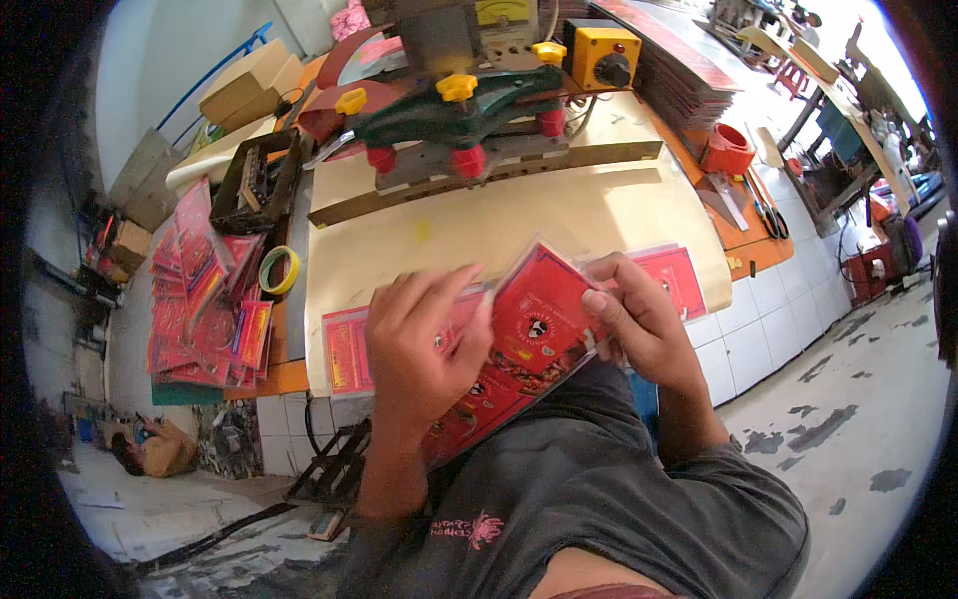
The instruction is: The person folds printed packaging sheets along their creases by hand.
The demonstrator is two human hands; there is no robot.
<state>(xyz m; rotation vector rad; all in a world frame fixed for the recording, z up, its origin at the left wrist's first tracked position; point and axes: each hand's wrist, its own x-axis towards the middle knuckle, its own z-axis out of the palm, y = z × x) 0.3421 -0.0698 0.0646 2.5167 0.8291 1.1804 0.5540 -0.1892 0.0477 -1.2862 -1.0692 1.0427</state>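
Observation:
A red printed menu-like sheet in a clear plastic cover [537, 317] is tilted in front of my body, its lower end over my lap. My right hand [644, 317] is closed on its right edge, thumb on the front face. My left hand [424, 344], slightly blurred, is beside the sheet's left edge with its fingers apart; whether it touches the plastic is hard to tell. Beneath, a red plastic-covered piece [347, 351] lies at the left of the cream board [519, 220], and another red piece [674, 280] lies at the right, both partly hidden.
A green press head [459, 115] with yellow knobs stands over a long metal bar [489, 180]. Left are a pile of red plastic-covered pieces [205, 309], yellow tape [278, 270] and a black tray [254, 185]. Right are scissors [766, 212], red tape [728, 150] and stacked sheets [689, 95].

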